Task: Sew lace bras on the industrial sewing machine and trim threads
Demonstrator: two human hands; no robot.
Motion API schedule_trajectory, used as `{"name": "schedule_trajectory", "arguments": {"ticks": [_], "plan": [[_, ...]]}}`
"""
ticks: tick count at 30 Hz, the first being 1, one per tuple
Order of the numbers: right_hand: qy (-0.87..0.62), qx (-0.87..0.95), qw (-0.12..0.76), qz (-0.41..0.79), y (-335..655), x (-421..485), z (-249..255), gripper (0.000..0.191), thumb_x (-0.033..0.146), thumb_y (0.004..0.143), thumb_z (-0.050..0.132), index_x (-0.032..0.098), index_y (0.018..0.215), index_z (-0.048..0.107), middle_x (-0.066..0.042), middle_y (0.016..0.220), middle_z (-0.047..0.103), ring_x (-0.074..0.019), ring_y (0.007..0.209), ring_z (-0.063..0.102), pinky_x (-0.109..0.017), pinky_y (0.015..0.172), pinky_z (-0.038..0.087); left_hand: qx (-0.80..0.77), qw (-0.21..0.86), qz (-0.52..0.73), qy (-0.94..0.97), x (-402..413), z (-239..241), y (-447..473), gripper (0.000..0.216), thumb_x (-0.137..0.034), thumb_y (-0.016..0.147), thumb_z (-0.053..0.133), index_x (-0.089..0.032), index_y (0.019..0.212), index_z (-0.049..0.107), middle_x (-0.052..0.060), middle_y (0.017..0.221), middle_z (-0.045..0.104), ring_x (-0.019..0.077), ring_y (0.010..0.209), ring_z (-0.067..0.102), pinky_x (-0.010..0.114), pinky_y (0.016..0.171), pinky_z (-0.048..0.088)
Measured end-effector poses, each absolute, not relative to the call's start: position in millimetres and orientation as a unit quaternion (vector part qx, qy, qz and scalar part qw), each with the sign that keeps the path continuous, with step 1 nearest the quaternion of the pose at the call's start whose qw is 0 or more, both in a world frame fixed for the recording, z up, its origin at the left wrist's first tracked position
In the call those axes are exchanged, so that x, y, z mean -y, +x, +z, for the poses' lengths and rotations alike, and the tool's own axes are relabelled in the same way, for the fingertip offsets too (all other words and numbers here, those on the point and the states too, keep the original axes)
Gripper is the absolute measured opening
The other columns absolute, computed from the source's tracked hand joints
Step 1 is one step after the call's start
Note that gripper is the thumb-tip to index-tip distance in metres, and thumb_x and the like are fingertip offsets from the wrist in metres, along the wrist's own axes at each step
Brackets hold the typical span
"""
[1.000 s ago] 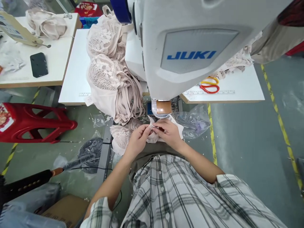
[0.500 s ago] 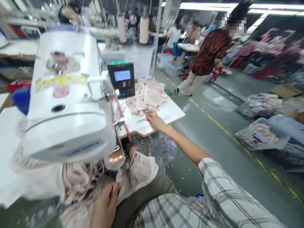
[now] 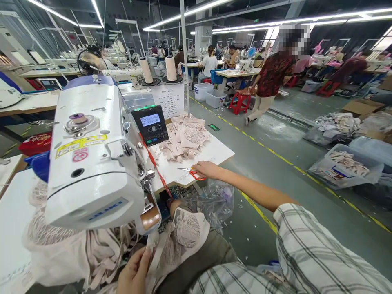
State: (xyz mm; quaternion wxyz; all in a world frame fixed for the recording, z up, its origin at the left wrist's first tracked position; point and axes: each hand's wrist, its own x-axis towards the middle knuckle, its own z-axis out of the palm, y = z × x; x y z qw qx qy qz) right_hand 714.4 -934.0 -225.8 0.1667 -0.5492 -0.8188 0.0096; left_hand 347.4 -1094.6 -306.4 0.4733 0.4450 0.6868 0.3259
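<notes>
At the lower left, my left hand pinches the pale strap end of a beige bra between thumb and fingers. The bra's lace cup lies across my lap, below the head of a white sewing machine. My right arm reaches out to the small white table, where my right hand has its fingers closed on the handles of small scissors. Their red loop shows under the fingers, and the blades point left over the tabletop. Just behind the scissors lies a heap of beige bra pieces.
A control panel and thread cones stand behind the machine. More beige garments hang over its left side. A plastic bag sits under the table edge. To the right, a person walks by the aisle, near plastic bins.
The view has tilted up and steadied. My right hand stays at the scissors, with more of the red handle showing. My left hand keeps the strap. The person in the aisle has changed stride.
</notes>
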Motion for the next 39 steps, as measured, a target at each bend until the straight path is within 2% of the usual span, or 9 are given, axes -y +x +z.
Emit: {"name": "schedule_trajectory", "arguments": {"ticks": [4,6,8,15,18,24,28,31,39], "plan": [[-0.517,0.834,0.165,0.104,692.1,997.0,-250.7,0.029,0.020,0.091,0.054,0.017,0.119,0.063,-0.013,0.104,0.073,-0.0213,0.084,0.070,-0.031,0.074,0.057,-0.677,0.486,0.345,0.432,1097.5,-284.8,349.4,0.057,-0.070,0.065,0.071,-0.017,0.086,0.076,0.008,0.091,0.078,0.0295,0.096,0.070,0.034,0.085,0.056],[-0.494,0.823,0.226,0.166,673.1,1038.3,-266.8,0.034,0.021,0.088,0.055,0.017,0.120,0.062,-0.013,0.111,0.072,-0.0239,0.097,0.070,-0.036,0.083,0.059,-0.667,0.497,0.396,0.388,1099.6,-277.3,352.3,0.058,-0.071,0.062,0.073,-0.017,0.083,0.075,0.007,0.086,0.076,0.0244,0.086,0.067,0.031,0.076,0.054],[-0.448,0.838,0.226,0.216,654.5,1073.5,-279.3,0.038,0.027,0.084,0.063,0.019,0.121,0.062,-0.013,0.119,0.069,-0.0263,0.105,0.069,-0.039,0.087,0.060,-0.641,0.544,0.421,0.341,1099.3,-276.1,353.9,0.056,-0.068,0.061,0.076,-0.017,0.084,0.075,0.004,0.080,0.073,0.0184,0.075,0.063,0.026,0.067,0.050],[-0.402,0.860,0.244,0.196,596.4,1108.4,-302.3,0.034,0.029,0.090,0.062,0.021,0.123,0.063,-0.012,0.116,0.070,-0.0257,0.103,0.070,-0.038,0.081,0.062,-0.589,0.610,0.426,0.317,1108.8,-278.2,354.7,0.045,-0.057,0.070,0.076,-0.016,0.088,0.073,0.001,0.076,0.068,0.0128,0.069,0.056,0.023,0.066,0.045],[-0.387,0.864,0.254,0.201,582.7,1099.1,-303.6,0.034,0.028,0.090,0.063,0.020,0.123,0.063,-0.012,0.118,0.071,-0.0253,0.106,0.070,-0.038,0.084,0.062,-0.589,0.592,0.394,0.384,1111.6,-275.7,353.7,0.039,-0.052,0.078,0.066,-0.016,0.093,0.071,0.002,0.081,0.068,0.0155,0.074,0.058,0.026,0.070,0.046],[-0.368,0.854,0.232,0.286,577.6,1088.7,-305.4,0.030,0.023,0.093,0.060,0.024,0.122,0.063,-0.009,0.121,0.072,-0.0237,0.108,0.070,-0.038,0.088,0.060,-0.604,0.517,0.373,0.479,1109.4,-279.0,349.8,0.017,-0.030,0.087,0.048,-0.019,0.078,0.058,-0.002,0.073,0.055,0.0132,0.070,0.050,0.024,0.068,0.041],[-0.407,0.802,0.261,0.351,585.0,1094.4,-317.1,0.030,0.025,0.088,0.061,0.026,0.118,0.063,-0.008,0.110,0.073,-0.0211,0.083,0.070,-0.035,0.070,0.059,-0.598,0.523,0.371,0.481,1106.7,-278.9,345.3,0.027,-0.039,0.096,0.046,-0.021,0.076,0.051,-0.005,0.068,0.044,0.0117,0.063,0.040,0.024,0.061,0.036],[-0.395,0.794,0.301,0.351,587.1,1099.1,-323.9,0.039,0.031,0.081,0.066,0.025,0.119,0.059,-0.009,0.107,0.070,-0.0184,0.070,0.064,-0.033,0.060,0.055,-0.601,0.516,0.365,0.490,1104.3,-276.6,342.7,0.032,-0.043,0.097,0.047,-0.020,0.076,0.052,-0.004,0.068,0.047,0.0112,0.062,0.041,0.024,0.060,0.035],[-0.362,0.806,0.306,0.355,568.4,1090.4,-322.3,0.043,0.027,0.080,0.067,0.023,0.122,0.059,-0.011,0.119,0.070,-0.0218,0.088,0.068,-0.033,0.066,0.057,-0.600,0.541,0.345,0.478,1100.2,-277.7,341.3,0.029,-0.046,0.092,0.055,-0.018,0.084,0.061,0.000,0.071,0.060,0.0120,0.063,0.050,0.024,0.059,0.041]]}}
